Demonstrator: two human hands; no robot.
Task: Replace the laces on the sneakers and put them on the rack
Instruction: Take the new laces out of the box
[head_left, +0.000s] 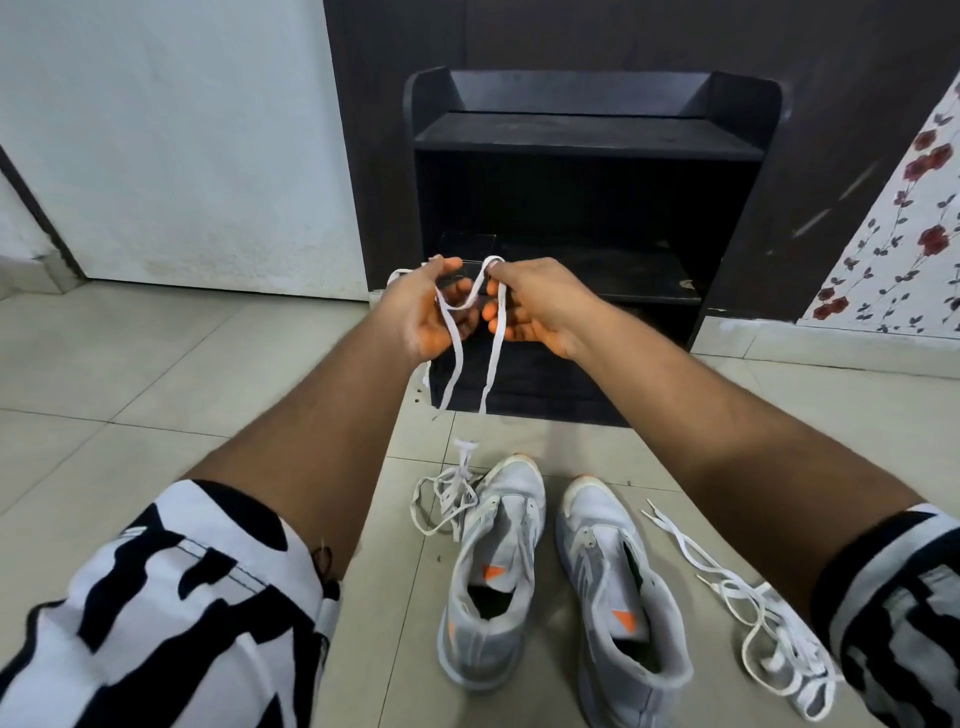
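I hold a white lace (470, 317) up in front of me with both hands. My left hand (428, 312) has its fingers (448, 265) curled round one stretch of it, and a loop sticks out past the back of that hand. My right hand (535, 306) pinches the lace at the top between thumb and forefinger, the other fingers loosely bent below. Between the hands the lace sags in a curve, and its ends hang down free above the floor (208, 374).

Below my arms the two grey sneakers (561, 582) stand side by side on the tiles, toes toward the rack (592, 135), neither with a lace in its eyelets. A tangled lace (447, 499) lies touching the left sneaker's toe side. Another bunch of laces (753, 613) lies on the floor right of the right sneaker. The dark rack stands against the wall beyond my hands.
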